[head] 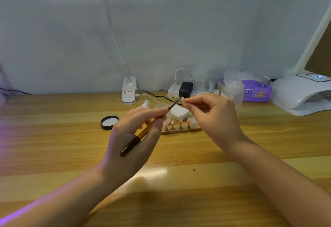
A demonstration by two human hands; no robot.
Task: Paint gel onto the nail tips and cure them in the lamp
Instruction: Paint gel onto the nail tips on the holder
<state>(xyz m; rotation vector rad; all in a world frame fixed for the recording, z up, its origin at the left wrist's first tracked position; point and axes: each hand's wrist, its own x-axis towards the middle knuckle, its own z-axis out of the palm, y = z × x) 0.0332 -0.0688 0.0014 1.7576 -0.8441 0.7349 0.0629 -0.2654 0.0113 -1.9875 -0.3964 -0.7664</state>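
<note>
**Brush tip meeting a held nail tip**

While both hands are hovering above the wooden table (pixel 179 182), I am watching the left hand (pixel 132 137) gripping a gel brush (pixel 143 132) pen-fashion, its bristle end angling up and right. The right hand (pixel 213 115) is pinching one nail tip (pixel 183 100) between thumb and forefinger, the brush tip touching it. Below, four more nail tips are standing on pegs in the wooden holder (pixel 180 130). A black jar lid (pixel 109 122) is lying to the left; the white curing lamp (pixel 300 92) is sitting at far right, well apart from the hands.
</note>
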